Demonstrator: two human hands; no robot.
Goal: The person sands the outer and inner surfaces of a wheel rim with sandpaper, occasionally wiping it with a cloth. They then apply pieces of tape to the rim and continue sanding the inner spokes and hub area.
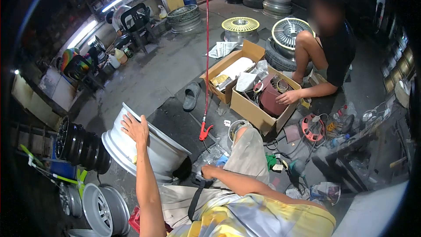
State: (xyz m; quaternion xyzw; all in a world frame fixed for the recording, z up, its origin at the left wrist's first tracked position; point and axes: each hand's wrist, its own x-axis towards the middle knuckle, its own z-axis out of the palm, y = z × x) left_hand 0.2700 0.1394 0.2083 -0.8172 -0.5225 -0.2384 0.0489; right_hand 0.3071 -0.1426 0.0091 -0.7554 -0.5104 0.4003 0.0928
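Note:
A pale grey wheel rim (160, 153) stands tilted on the floor in front of me. My left hand (136, 128) lies on its outer barrel with the fingers spread. My right hand (209, 171) is low beside my knee, near the rim's lower edge, with its fingers curled. What it holds, if anything, is too small to make out. A black strap (196, 202) hangs across my trousers just below that hand. Ahead of my knee, a red air blow gun (204, 131) hangs on a red hose (207, 52).
Another person (337, 48) crouches at the right, one hand on a maroon object (272, 98) in a cardboard box (250, 113). A grey slipper (191, 96) lies ahead. Dark rims (81, 147) and a silver rim (105, 210) stand left; a red cable reel (312, 127) lies right.

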